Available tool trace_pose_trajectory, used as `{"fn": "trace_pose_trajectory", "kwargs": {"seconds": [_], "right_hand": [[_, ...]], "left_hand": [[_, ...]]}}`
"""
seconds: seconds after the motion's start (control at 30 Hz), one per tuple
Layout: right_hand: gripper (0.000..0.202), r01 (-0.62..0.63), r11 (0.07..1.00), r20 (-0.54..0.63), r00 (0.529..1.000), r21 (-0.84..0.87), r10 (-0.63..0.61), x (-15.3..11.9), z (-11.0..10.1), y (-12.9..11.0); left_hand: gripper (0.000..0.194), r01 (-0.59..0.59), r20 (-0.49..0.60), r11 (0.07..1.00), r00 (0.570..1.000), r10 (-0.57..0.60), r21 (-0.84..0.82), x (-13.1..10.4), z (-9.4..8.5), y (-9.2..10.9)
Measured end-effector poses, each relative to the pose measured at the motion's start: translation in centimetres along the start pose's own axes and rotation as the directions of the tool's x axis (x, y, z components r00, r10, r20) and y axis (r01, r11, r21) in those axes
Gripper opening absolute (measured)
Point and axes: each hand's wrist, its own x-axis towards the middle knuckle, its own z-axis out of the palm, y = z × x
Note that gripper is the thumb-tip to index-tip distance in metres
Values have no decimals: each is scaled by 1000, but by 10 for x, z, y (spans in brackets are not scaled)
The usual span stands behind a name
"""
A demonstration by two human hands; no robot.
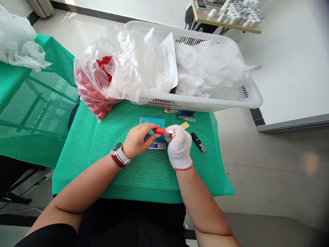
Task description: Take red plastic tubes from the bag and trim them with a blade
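Note:
My bare left hand [140, 138] pinches a small red piece [159, 131] between thumb and fingers. My right hand [179, 145], in a white knit glove, is closed around a small metal-tipped tool [170, 131] whose end meets the right side of the red piece. Both hands are over a small digital scale [153, 121] with a blue-green plate and a lit display, partly covered by my left hand. Just right of the glove lie a yellow piece [184, 125] and a black cutter-like tool [198, 142].
Behind the scale lie several lighters [186, 113]. A clear bag of red pieces [94, 89] sits at the back left, beside a white basket [195, 101] full of plastic bags. A green-covered table [15, 137] stands left; a wooden table [205, 17] is at the back right.

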Motion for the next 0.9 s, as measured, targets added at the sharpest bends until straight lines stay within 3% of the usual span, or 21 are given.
{"fn": "trace_pose_trajectory", "kwargs": {"seconds": [0.2, 0.33, 0.53, 0.9], "right_hand": [[42, 2, 999, 50, 999, -40, 0, 1, -3, 3], [41, 84, 996, 104, 991, -41, -79, -4, -4, 0], [41, 53, 994, 24, 998, -91, -51, 1, -4, -1], [43, 65, 997, 32, 997, -44, -64, -5, 1, 5]], "left_hand": [[16, -5, 4, 1000, 1000, 5, 0, 1, -1, 2], [16, 35, 0, 999, 999, -35, 17, 1, -2, 0], [16, -1, 58, 1000, 998, 1, 0, 0, 2, -2], [15, 32, 47, 999, 998, -33, 12, 0, 0, -3]]}}
